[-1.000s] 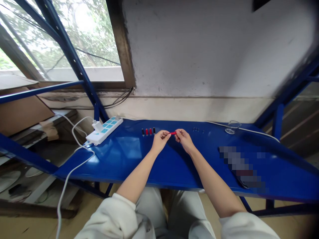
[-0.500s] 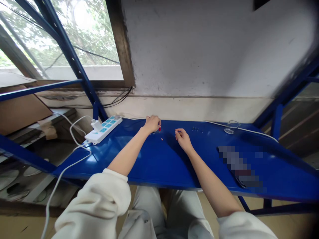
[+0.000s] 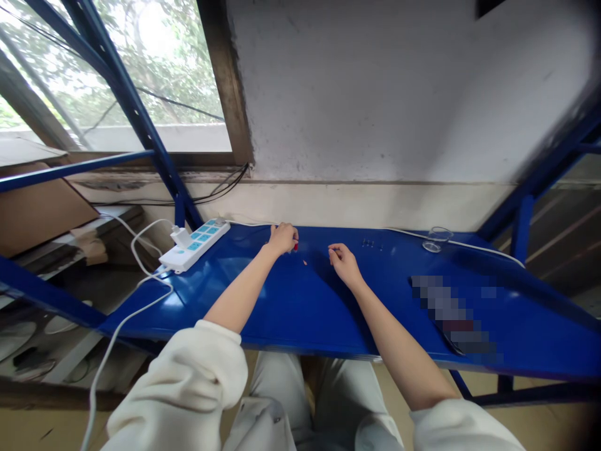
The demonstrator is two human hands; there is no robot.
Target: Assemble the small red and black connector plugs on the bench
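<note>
My left hand (image 3: 282, 238) reaches to the back of the blue shelf (image 3: 300, 300), its fingers curled around a small red part (image 3: 295, 247) that peeks out beneath them. It covers the spot where a row of small red and black pieces stood. My right hand (image 3: 342, 262) rests on the shelf to the right, fingers pinched together; whatever they hold is too small to make out. A tiny pale speck (image 3: 305, 262) lies on the shelf between the two hands.
A white power strip (image 3: 195, 244) with a white cable (image 3: 126, 313) sits at the shelf's back left. A few small dark pieces (image 3: 369, 242) and a clear loop of wire (image 3: 436, 239) lie at the back right. Blue frame struts stand at both sides.
The hands were together holding a red part; my left hand has carried it to the back of the shelf over the row of pieces. My right hand stayed put.
</note>
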